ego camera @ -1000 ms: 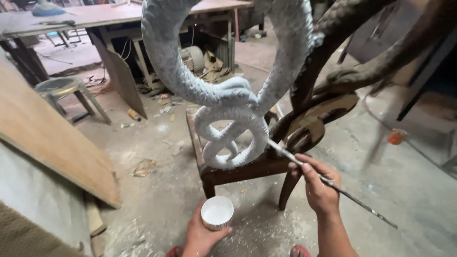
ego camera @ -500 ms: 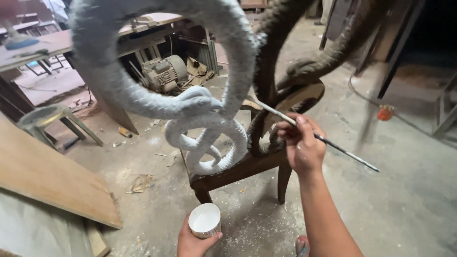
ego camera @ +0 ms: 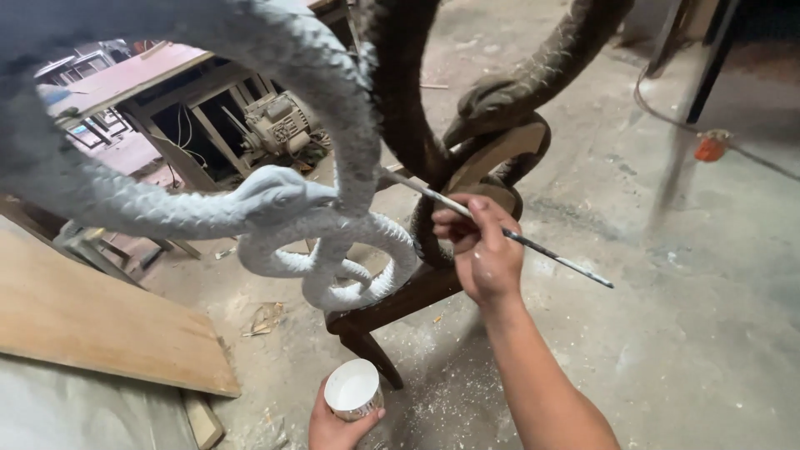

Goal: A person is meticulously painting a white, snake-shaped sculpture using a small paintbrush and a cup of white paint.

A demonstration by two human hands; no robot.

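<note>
Evidently light and stiff, the long thin paintbrush (ego camera: 500, 231) sits pinched mid-shaft in the right hand (ego camera: 483, 250); below it, the left hand (ego camera: 333, 425) cradles a small white paint cup (ego camera: 352, 389).

Place: a sculpture or carving workshop, rough and dusty.
Floor: bare concrete floor (ego camera: 708, 333), strewn with white dust and scraps.
Work in progress: 1 white-coated snake sculpture (ego camera: 275, 200) with carved scales and 1 dark snake sculpture (ego camera: 517, 83) coil on a low wooden stand (ego camera: 400, 304).
Machinery: an electric motor (ego camera: 275, 125) sits under a wooden workbench (ego camera: 133, 79).
Materials: a wooden board (ego camera: 100, 325) lies at the left.
</note>
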